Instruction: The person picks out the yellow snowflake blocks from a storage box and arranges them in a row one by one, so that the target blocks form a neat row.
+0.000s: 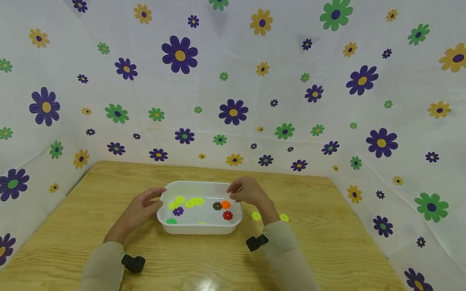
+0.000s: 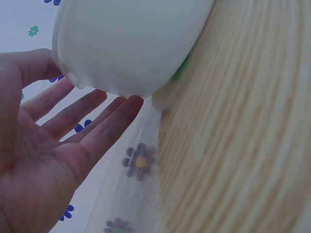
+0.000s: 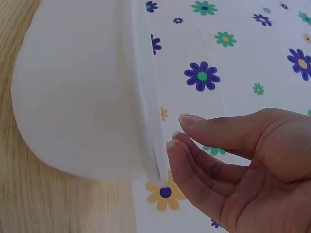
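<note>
One white tray (image 1: pixel 198 230), mid-table, on the wooden table (image 1: pixel 327 230). Left hand (image 1: pixel 140 210) at tray's left end, fingers spread and fairly straight, touching it. Right hand (image 1: pixel 248 191) over the far right rim, thumb and fingertips slightly apart, nothing visible between. In tray: one purple disc (image 1: pixel 178 211), one green disc (image 1: pixel 171 221), one brown disc (image 1: pixel 217 206), one orange disc (image 1: pixel 226 205), one red disc (image 1: pixel 227 216); yellow discs (image 1: pixel 180 200) overlap, exact count unclear. Two loose yellow discs (image 1: pixel 256 216) right of tray.
</note>
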`<state>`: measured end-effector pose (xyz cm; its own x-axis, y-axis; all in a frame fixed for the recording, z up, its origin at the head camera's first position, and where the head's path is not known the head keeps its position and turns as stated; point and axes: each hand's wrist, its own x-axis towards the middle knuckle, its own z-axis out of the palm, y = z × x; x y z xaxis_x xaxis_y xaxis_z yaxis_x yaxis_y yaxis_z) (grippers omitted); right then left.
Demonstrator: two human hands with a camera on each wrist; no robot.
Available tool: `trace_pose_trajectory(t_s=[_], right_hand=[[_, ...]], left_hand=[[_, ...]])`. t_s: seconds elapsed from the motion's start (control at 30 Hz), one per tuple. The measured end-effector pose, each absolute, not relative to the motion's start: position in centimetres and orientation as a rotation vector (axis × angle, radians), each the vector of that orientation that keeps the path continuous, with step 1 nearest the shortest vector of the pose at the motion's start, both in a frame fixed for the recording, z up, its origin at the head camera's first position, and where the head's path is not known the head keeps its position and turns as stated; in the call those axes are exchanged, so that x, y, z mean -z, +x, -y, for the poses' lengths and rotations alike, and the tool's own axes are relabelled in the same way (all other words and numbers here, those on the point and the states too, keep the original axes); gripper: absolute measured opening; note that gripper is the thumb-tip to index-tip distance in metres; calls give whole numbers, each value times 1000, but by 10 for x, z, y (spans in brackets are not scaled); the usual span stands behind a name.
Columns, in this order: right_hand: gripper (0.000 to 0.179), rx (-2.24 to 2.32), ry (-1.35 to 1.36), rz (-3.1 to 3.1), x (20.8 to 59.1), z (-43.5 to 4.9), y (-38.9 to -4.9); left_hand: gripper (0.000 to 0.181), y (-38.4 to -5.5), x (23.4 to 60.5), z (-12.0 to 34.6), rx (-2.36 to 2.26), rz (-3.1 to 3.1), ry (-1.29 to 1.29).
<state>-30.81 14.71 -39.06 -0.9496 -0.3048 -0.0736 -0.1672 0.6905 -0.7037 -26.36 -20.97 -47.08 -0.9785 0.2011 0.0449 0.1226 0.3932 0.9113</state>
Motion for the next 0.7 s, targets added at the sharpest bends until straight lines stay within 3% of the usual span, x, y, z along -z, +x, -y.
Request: trace_pose_trajectory(t_s=[0.7], right_hand=[[14,1022,-608,-2631,426,-59,-332]], left_hand=[[54,-263,470,211,-1666,-2550,289]])
